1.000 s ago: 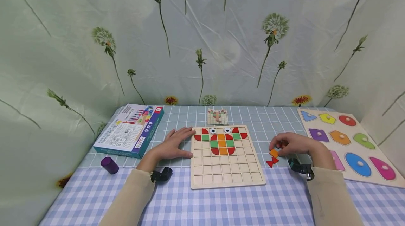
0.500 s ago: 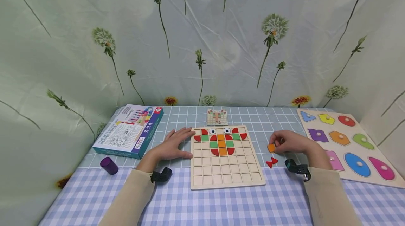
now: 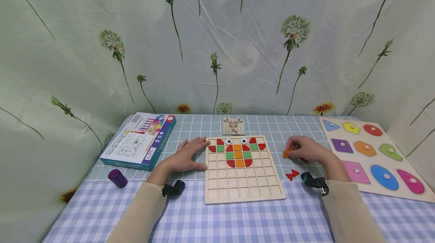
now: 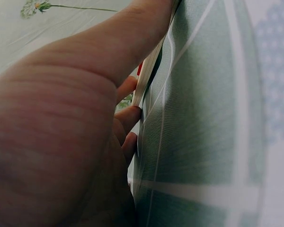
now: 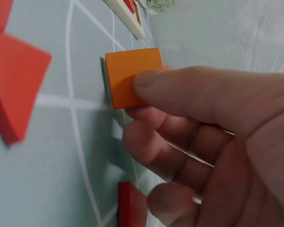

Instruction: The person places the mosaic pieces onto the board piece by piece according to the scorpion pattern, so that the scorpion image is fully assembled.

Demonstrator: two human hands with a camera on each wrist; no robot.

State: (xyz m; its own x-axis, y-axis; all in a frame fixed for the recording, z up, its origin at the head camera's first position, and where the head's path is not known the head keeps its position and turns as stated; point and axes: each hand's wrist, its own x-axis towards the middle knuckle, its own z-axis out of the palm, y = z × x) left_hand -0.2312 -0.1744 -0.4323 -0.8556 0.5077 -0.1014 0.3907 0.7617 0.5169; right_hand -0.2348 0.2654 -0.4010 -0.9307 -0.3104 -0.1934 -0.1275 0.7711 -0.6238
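Between thumb and fingers, my right hand point(image 3: 306, 148) pinches an orange square tile point(image 5: 125, 78), just right of the wooden grid board point(image 3: 244, 182). Two red triangle tiles point(image 3: 292, 174) lie on the cloth below that hand. Another red piece point(image 5: 131, 205) shows under its curled lower fingers in the right wrist view. My left hand point(image 3: 187, 155) lies with spread fingers against the board's left edge, fingertips and thumb at the rim. Red, green and orange tiles and two eye tiles point(image 3: 228, 141) form a pattern in the board's upper rows.
A small pattern card point(image 3: 233, 126) stands behind the board. At left are a boxed game point(image 3: 136, 141) and a purple cylinder point(image 3: 117, 178). A wooden knobbed shape puzzle point(image 3: 370, 160) lies at right. A dandelion-print curtain point(image 3: 251, 46) closes off the back.
My right hand has lifted the orange tile away from the red triangles and carried it up and left towards the board. The left hand stays where it was.
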